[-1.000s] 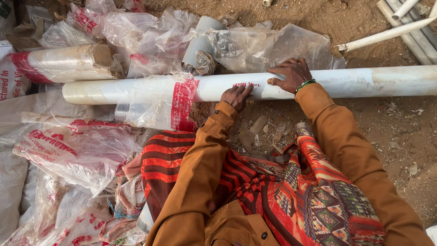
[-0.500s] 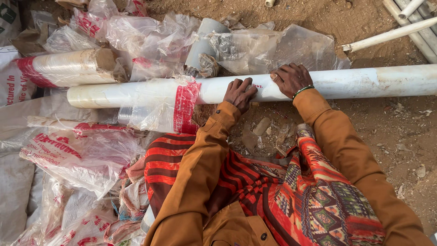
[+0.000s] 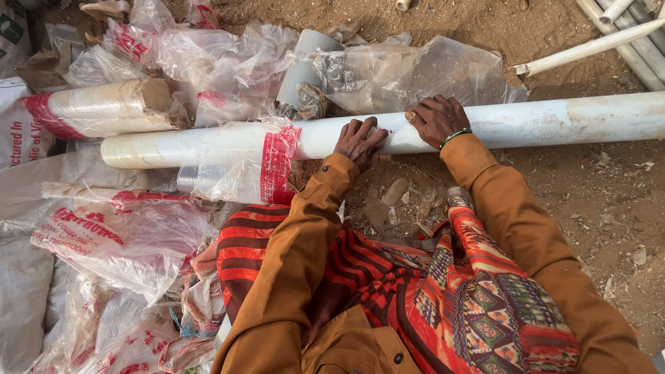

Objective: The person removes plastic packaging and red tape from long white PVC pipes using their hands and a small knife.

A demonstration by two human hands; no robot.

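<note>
Hands had crept a little leftward along the long white plastic pipe [image 3: 554, 119] over the past second, the pipe itself hardly shifting on the sandy ground [image 3: 609, 208]; the work looked to be feeling along its surface toward the clear plastic wrapper with a red band [image 3: 239, 163]. Left hand [image 3: 359, 142] lay over the pipe, fingers bent and pressing down. Right hand [image 3: 436, 119], green bangle [image 3: 454, 136] at the wrist, curled over the top, fingers closed around it.
</note>
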